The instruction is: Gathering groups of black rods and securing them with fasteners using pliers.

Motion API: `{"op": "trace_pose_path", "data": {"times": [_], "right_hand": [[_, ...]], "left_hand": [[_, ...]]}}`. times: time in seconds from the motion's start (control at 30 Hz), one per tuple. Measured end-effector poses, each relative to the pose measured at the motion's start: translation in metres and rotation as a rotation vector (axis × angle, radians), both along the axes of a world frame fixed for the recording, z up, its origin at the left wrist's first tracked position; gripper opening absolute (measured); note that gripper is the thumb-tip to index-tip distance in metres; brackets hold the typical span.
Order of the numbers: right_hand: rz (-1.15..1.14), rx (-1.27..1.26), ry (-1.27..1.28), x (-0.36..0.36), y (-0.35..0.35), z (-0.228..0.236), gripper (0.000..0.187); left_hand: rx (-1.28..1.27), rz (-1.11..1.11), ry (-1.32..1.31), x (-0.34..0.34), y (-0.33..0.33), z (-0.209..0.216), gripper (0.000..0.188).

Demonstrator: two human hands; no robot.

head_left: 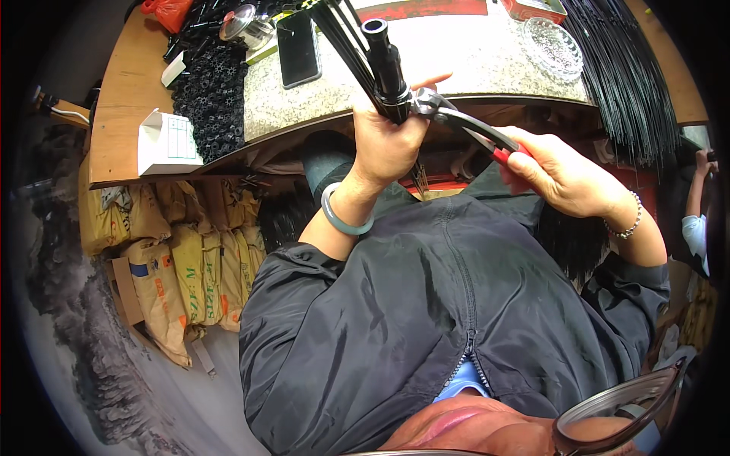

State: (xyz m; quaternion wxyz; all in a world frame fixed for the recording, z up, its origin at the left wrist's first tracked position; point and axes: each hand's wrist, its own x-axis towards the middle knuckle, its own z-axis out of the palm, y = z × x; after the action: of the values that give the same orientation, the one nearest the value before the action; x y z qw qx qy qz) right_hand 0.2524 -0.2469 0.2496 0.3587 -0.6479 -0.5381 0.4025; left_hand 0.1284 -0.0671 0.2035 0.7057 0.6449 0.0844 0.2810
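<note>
My left hand (382, 144) is wrapped round a black umbrella frame (386, 68), a stout tube with a round open end and thin dark ribs running up and away to the left. One finger sticks out past it to the right. In my right hand (563, 173) are pliers (480, 128) with grey metal arms and red grips. Their jaws touch the frame's collar, close to my left thumb. Whether the jaws bite on a wire or a rib there is too small to tell.
Beyond my hands is a speckled tabletop (274, 114) with a phone (298, 50) and a glass dish (552, 49). Small black notched parts (209, 114) pile up at left, beside a white box (167, 143). Long black rods (627, 83) hang over the right edge. Sacks (160, 281) stand below.
</note>
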Motion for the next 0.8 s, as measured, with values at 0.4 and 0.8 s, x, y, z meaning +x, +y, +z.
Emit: {"op": "trace_pose_path", "data": {"times": [0.4,0.8], "right_hand": [[-0.079,-0.197,-0.428,0.003,0.000,0.038,0.025],[-0.363,0.593,-0.148,-0.024,0.043,-0.037,0.024]], "left_hand": [[0.509,0.113,-0.082,0.006,0.008,0.000,0.029],[0.131,0.094,-0.063,0.008,0.004,-0.003,0.020]]}}
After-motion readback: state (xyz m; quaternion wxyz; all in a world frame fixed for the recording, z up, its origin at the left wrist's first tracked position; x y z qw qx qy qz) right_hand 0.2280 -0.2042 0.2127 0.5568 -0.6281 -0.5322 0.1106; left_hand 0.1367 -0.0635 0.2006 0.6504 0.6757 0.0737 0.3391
